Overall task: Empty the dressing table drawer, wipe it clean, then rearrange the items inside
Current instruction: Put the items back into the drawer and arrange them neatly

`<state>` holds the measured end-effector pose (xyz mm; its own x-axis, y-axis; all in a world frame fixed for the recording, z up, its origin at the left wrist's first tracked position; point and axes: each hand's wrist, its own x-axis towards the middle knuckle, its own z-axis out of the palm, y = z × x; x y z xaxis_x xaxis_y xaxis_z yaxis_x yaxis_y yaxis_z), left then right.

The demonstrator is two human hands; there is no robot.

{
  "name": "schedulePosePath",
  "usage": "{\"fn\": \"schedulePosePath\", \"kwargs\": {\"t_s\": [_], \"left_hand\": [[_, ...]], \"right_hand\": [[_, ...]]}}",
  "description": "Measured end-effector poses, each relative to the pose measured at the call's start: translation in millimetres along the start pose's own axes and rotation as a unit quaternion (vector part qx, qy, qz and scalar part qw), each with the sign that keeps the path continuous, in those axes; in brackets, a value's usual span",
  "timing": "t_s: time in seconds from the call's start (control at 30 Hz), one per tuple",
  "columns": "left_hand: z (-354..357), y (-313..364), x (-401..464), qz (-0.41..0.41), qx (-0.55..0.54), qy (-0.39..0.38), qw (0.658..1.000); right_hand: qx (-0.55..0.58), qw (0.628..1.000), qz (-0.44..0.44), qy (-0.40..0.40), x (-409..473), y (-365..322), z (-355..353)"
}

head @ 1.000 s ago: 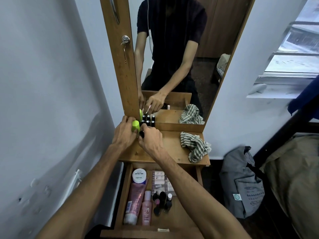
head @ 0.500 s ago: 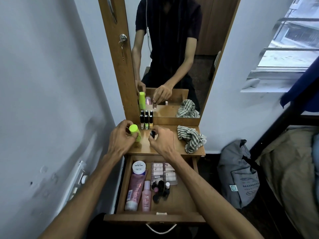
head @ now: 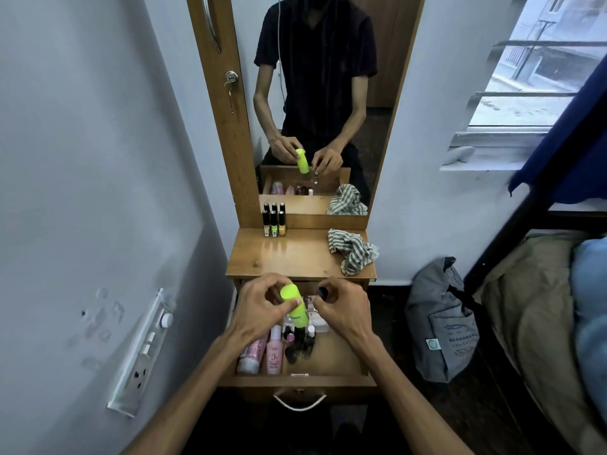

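Withdrawn from the counter [head: 289, 257] to above the open drawer [head: 335, 359]: both hands. Left hand [head: 259, 310] clasped around neon-green bottle [head: 295, 305], tilted over the drawer contents; right hand [head: 345, 311] pinching small dark-capped bottle [head: 322, 292]. Three nail polish bottles [head: 273, 221] and striped cloth [head: 353, 251] on counter.

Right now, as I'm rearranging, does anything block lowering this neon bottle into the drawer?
Yes. Under the neon green bottle in the left hand, nail polish bottles crowd the drawer; its right side is bare.
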<state>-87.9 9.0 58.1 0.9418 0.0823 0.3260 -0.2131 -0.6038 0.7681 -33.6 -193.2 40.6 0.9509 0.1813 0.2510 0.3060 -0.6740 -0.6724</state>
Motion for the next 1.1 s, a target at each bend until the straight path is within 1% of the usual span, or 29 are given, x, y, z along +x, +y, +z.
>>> {"fn": "schedulePosePath", "kwargs": {"t_s": [0.07, 0.2, 0.37, 0.67, 0.8, 0.97, 1.1], "left_hand": [[9, 3, -14, -0.008, -0.011, -0.022, 1.000], [19, 3, -37, -0.005, 0.026, -0.045, 0.999], [27, -1, -54, -0.023, 0.054, -0.093, 0.994], [43, -2, -60, -0.028, 0.154, -0.147, 0.977], [50, 0, -56, -0.028, 0.202, -0.168, 0.964], [57, 0, -51, 0.011, 0.297, -0.217, 0.930], [58, -2, -51, 0.024, 0.316, -0.227, 0.921]], "right_hand": [[-0.006, 1.000, 0.006, -0.011, -15, 6, -3], [-0.019, 0.998, 0.031, -0.042, -40, 13, -3], [-0.028, 0.995, 0.050, -0.077, -60, 19, 2], [-0.068, 0.982, 0.102, -0.146, -68, 18, 11], [-0.077, 0.977, 0.120, -0.160, -68, 16, 12], [-0.088, 0.968, 0.139, -0.188, -67, 15, 13], [-0.093, 0.962, 0.142, -0.213, -69, 15, 12]]}}
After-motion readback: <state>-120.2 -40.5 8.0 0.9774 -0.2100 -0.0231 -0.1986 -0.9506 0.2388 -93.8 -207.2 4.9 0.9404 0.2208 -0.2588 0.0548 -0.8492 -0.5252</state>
